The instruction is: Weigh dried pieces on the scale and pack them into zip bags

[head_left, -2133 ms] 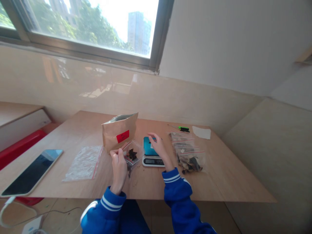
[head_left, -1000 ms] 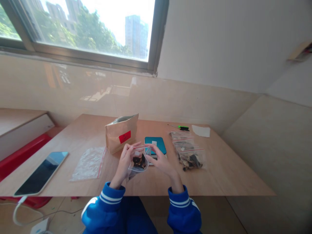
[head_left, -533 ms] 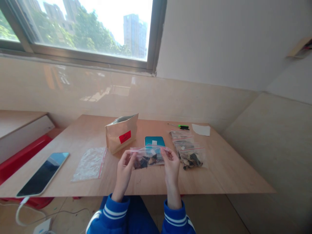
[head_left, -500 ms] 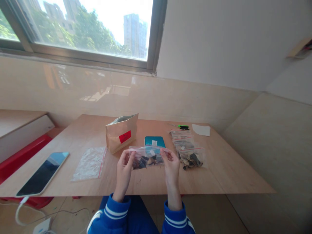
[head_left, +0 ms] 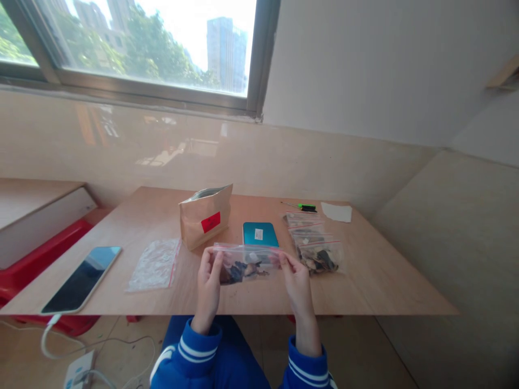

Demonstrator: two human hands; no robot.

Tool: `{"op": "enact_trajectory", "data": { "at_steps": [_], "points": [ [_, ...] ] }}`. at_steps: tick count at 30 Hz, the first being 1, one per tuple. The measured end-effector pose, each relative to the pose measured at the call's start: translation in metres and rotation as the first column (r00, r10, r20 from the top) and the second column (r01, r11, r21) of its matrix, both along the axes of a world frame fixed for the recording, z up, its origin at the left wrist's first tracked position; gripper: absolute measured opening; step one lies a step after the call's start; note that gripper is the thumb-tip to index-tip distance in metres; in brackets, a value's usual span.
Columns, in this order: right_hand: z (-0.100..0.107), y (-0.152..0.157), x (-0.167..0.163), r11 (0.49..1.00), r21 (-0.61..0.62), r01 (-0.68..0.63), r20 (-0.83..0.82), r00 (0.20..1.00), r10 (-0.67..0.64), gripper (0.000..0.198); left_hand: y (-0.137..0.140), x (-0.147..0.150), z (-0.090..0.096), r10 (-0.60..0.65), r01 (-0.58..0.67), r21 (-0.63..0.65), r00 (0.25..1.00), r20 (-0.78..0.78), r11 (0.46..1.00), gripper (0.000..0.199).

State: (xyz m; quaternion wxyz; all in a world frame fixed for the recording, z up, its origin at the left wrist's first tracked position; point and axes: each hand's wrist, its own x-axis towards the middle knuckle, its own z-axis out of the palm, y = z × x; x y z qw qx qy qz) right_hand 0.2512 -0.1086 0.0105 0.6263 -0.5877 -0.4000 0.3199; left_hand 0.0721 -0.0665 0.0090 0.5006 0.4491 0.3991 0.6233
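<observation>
A clear zip bag (head_left: 247, 265) with dark dried pieces inside hangs between my hands over the table's front part. My left hand (head_left: 210, 273) pinches its top left corner, thumb toward me. At the top right corner, my right hand (head_left: 295, 276) grips the seal edge between thumb and fingers. Just behind the bag lies a teal box (head_left: 260, 233) with a small white label, its near edge partly covered. Right of my right hand, several filled zip bags (head_left: 320, 258) overlap in a row, holding similar dried pieces.
A brown paper pouch (head_left: 206, 219) with a red label stands with its top open. Left of it lie flat clear zip bags (head_left: 156, 266) and a phone (head_left: 83, 281) on a white cable. A green-black screwdriver (head_left: 307, 207) and white paper (head_left: 336, 212) lie at the back right.
My right hand has slid right along the bag's top edge, and the bag is stretched wider. The whole view has shifted slightly; the other things on the table stay in place.
</observation>
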Motion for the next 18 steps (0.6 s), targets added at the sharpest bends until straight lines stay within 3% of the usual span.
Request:
{"op": "enact_trajectory", "data": {
  "at_steps": [7,11,18],
  "points": [
    [0.012,-0.006,-0.004,0.993,0.069,0.093,0.173,0.980,-0.103,0.047,-0.005,0.010,0.000,0.097,-0.095,-0.023,0.990,0.103,0.995,0.029],
    [0.013,-0.010,-0.002,0.988,0.095,0.121,0.178,0.975,-0.137,0.040,-0.005,0.010,0.005,0.067,-0.058,-0.065,0.987,0.143,0.996,0.028],
    [0.021,-0.014,-0.001,0.952,0.242,0.189,0.263,0.932,-0.251,0.026,-0.004,0.006,0.017,0.123,-0.122,0.051,0.992,-0.012,0.991,0.022]
  ]
}}
